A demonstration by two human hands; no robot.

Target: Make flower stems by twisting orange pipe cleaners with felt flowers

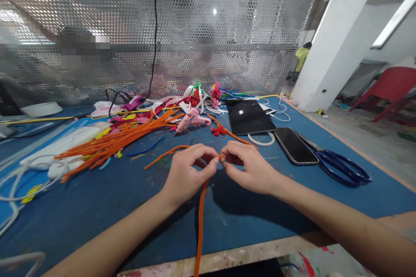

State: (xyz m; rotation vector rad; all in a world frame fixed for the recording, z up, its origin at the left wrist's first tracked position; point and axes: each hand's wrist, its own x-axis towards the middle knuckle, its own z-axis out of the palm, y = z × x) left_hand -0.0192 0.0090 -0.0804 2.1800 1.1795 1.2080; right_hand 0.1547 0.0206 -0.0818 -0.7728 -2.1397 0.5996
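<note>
Both hands meet fingertip to fingertip above the middle of the blue table. My left hand (193, 169) pinches an orange pipe cleaner (201, 220), whose long tail hangs down past the front edge of the table. My right hand (248, 166) pinches the same pipe cleaner at its small bent end, between thumb and forefinger. Beyond my left hand lies another loose orange pipe cleaner (162, 156). A pink glue gun (192, 120) and a small red fuzzy flower shape (219, 130) lie behind the hands.
A bundle of orange pipe cleaners (126, 136) spreads at left, by a white power strip (61, 145). On the right are a black tablet-like panel (250, 117), a phone (296, 146) and blue-handled scissors (344, 166). A perforated metal screen (227, 43) stands along the back.
</note>
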